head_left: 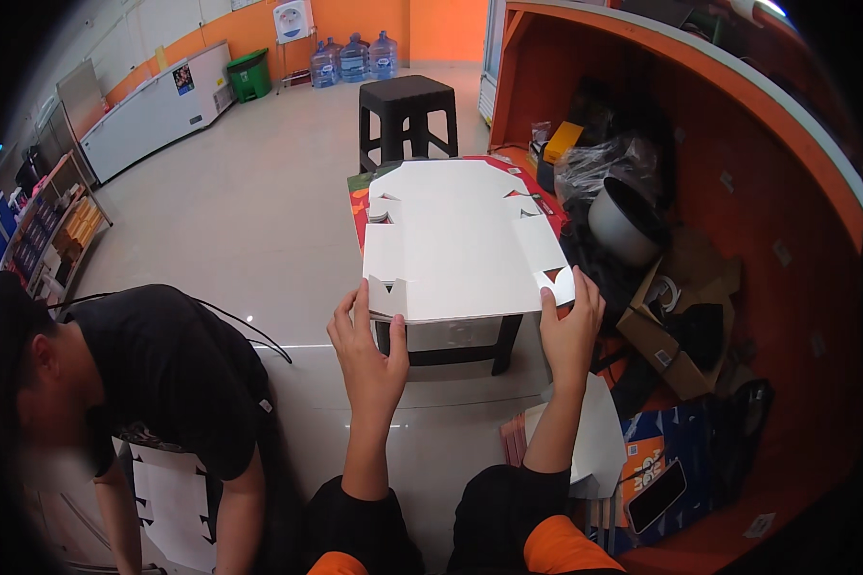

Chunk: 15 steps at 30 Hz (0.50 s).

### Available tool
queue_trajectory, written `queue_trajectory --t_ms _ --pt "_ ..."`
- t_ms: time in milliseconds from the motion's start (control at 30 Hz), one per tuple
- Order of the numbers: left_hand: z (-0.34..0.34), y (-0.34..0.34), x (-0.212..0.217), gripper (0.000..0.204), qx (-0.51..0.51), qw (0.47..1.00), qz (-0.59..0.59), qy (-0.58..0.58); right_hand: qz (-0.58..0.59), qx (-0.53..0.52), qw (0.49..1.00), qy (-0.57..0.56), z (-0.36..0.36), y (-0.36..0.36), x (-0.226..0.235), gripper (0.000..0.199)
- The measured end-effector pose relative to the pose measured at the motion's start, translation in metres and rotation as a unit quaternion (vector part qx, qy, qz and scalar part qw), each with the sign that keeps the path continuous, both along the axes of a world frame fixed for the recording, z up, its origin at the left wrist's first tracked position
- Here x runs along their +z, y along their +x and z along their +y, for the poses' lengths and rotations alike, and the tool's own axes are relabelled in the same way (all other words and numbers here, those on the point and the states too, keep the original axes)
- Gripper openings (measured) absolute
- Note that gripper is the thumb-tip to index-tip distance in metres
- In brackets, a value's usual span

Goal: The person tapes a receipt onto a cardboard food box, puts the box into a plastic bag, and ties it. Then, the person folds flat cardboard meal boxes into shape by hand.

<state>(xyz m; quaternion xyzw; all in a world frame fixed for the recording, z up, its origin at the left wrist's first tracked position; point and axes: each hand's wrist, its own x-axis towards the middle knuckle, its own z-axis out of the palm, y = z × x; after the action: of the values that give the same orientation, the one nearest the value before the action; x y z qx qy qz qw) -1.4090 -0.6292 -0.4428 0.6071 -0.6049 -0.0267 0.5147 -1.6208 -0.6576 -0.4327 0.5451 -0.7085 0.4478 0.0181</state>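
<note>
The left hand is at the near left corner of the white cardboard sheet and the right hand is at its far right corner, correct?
Not quite: the head view shows the right hand at the near right corner of the white cardboard sheet. The left hand is at the near left corner, as you said.

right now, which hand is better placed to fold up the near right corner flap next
Probably the right hand, which holds the white cardboard at that flap; the left hand is across at the near left corner.
</note>
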Motion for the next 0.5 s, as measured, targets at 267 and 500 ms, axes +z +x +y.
queue_trajectory --t_ms 267,500 --pt "0.009 -0.019 0.016 0.044 0.065 0.992 -0.106 -0.004 -0.018 0.013 0.992 -0.125 0.003 0.002 -0.008 0.03" --pt "0.004 -0.042 0.004 0.043 0.09 0.989 -0.115 0.001 -0.152 -0.023 0.977 -0.146 0.004 0.004 -0.004 0.021"
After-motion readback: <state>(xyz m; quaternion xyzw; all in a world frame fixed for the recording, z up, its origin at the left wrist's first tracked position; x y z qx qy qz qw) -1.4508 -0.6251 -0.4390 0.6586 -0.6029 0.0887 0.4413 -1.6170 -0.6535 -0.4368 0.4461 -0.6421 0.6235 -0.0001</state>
